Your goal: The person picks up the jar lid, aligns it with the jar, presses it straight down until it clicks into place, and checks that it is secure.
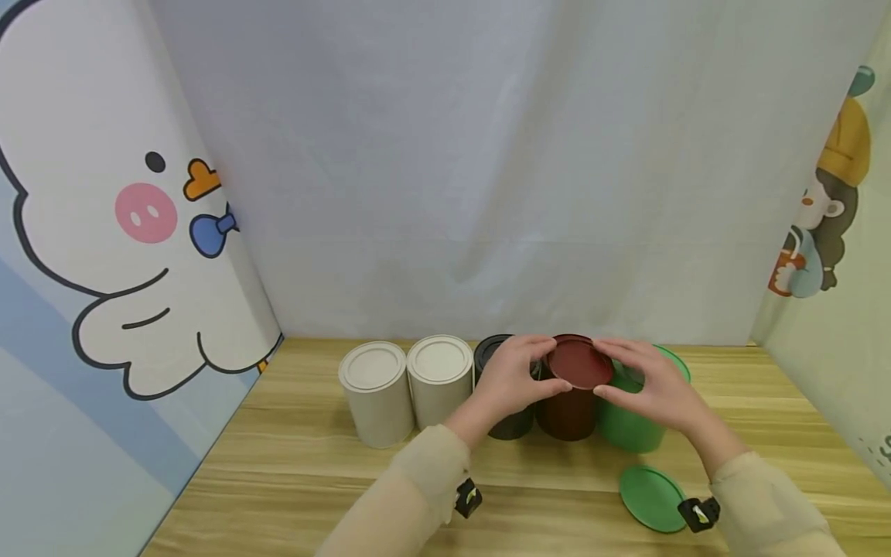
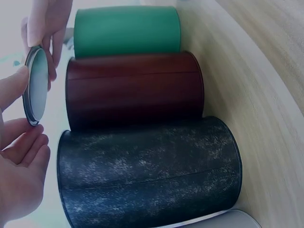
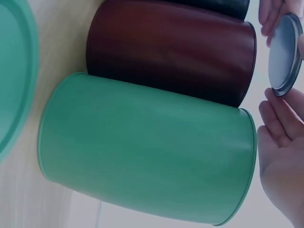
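Head view: red lid (image 1: 580, 363) pinched between both hands (image 1: 511, 377) (image 1: 653, 385)

Two arms (image 1: 407, 495) reach forward. The left hand (image 1: 513, 377) and the right hand (image 1: 654, 387) face each other, near together, with thumbs (image 1: 552, 389) on the near side and fingers (image 1: 532, 346) on the far side, pinching
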Demonstrator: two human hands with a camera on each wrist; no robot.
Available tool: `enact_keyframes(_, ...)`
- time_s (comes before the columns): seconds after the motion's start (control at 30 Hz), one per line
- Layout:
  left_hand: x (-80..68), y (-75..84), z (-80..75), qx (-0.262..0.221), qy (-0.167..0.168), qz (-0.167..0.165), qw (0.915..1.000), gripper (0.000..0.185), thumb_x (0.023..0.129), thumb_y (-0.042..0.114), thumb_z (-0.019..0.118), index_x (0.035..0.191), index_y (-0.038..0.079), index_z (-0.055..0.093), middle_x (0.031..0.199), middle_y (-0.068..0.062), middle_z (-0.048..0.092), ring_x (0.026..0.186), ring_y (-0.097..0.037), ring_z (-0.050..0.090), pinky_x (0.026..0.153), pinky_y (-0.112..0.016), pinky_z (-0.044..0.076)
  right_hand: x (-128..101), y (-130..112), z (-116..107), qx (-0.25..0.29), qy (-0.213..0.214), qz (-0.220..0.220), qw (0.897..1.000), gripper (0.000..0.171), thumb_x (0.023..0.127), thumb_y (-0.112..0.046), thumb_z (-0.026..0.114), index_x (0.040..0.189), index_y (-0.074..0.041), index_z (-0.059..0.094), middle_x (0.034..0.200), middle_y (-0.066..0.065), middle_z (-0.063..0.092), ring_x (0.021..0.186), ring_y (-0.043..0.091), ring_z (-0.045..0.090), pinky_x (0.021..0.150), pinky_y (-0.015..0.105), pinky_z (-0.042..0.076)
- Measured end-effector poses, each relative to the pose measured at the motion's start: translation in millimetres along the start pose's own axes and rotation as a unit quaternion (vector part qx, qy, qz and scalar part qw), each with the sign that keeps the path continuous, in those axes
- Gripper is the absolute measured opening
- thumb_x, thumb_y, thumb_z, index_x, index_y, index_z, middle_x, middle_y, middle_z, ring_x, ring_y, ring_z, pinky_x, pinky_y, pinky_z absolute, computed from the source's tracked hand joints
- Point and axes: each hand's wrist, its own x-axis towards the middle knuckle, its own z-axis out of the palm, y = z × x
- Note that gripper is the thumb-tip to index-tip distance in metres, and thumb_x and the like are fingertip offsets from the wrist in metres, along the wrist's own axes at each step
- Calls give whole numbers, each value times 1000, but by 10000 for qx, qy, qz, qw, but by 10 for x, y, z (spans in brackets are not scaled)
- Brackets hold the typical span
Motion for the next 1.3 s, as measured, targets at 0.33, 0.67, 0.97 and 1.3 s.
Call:
enact_keyframes(0.33, 118, -95, 71, -43, -89, -298, 9995, 58, 88, 35, 77, 135, 6, 62, 133, -4, 62, 124, -20, 54, 101, -29, 45, 110, 42, -17, 33, -552, 684, 9961, 60, 85, -19, 79, 137, 2, 57, 134, 22, 57, 122, 43, 48, 94, 62, 42)
enact_keyframes(0.67, 225, -117, 142, -64, -155, -399, 9991, 53, 89, 33, 77, 133, 7, 64, 131, -4, 63, 123, -19, 56, 100, -28, 46, 133, 135, -32, -20, -763, 892, 9931, 61, 87, -21, 78, 138, 4, 55, 135, 25, 55, 124, 46, 45, 98, 63, 39)
enact_keyframes(0.97, 286, -146, 140, 91, -363, -424, 9984, 49, 88, 33, 77, 130, 10, 67, 129, -3, 64, 122, -19, 56, 100, -28, 46, 160, 170, -31, -116, -968, 1004, 9902, 62, 89, -24, 76, 138, 5, 54, 136, 27, 53, 126, 48, 44, 99, 64, 39)
enact_keyframes(1.3, 315, -164, 152, 239, -506, -358, 9978, 40, 89, 34, 76, 123, 13, 71, 121, -1, 68, 113, -17, 60, 93, -25, 49, 190, 143, -42, -126, -1264, 1121, 9855, 61, 91, -25, 74, 139, 6, 53, 138, 29, 51, 127, 50, 42, 99, 64, 39)
